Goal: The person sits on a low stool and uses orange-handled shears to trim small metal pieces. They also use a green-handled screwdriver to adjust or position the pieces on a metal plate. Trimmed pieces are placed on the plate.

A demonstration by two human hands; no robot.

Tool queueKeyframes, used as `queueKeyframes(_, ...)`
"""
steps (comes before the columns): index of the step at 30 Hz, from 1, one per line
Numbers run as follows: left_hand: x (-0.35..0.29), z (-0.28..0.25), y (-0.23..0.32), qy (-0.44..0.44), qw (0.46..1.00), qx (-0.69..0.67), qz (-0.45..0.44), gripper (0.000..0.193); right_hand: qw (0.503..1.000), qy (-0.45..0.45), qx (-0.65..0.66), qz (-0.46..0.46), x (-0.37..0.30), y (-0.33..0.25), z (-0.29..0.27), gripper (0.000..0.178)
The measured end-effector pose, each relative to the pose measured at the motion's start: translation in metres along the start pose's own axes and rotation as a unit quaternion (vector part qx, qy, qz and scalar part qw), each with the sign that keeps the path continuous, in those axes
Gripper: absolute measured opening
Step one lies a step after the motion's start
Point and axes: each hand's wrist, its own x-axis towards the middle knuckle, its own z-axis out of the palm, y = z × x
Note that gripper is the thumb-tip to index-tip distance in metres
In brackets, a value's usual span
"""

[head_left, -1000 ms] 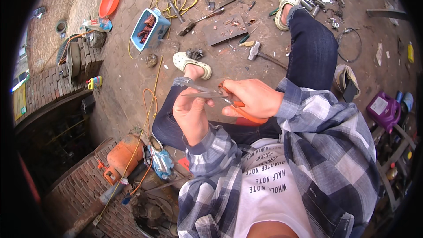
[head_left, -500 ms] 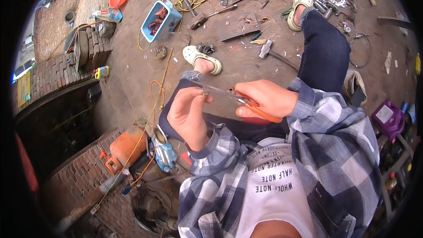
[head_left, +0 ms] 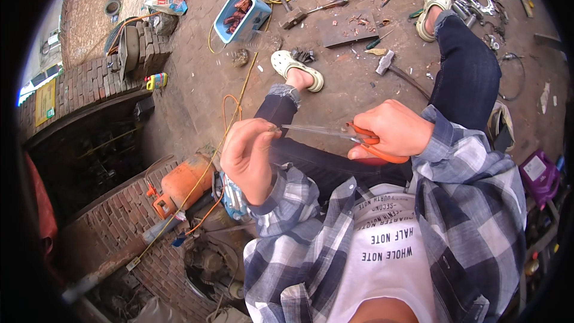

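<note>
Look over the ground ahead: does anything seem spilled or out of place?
Yes, mildly: small reddish bits lie strewn across the dark plate and the ground beside it, rather than gathered like the reddish pieces in the blue tub.

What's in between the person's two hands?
Scissors with orange handles: in the head view, their blades reach from the right hand toward the left hand, which pinches a tiny thing too small to make out.
</note>
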Motion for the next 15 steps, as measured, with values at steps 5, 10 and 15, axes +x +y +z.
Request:
queueKeyframes(5, -0.0024, -0.0056, 0.0013, -0.017, 0.999, 0.044, -0.008, 0.010, 1.000, -0.017, 0.002, 0.000, 0.0013, -0.0036, -0.0001, 0.049)
queueKeyframes(10, -0.0015, -0.0014, 0.0021, -0.010, 0.999, 0.035, -0.023, 0.010, 1.000, -0.015, 0.011, 0.005, 0.0002, -0.0006, 0.0016, 0.048)
queueKeyframes(15, 0.0002, -0.0081, -0.0012, -0.050, 0.994, 0.100, -0.002, 0.008, 0.999, 0.044, -0.021, -0.001, 0.0003, -0.0048, -0.0001, 0.045)
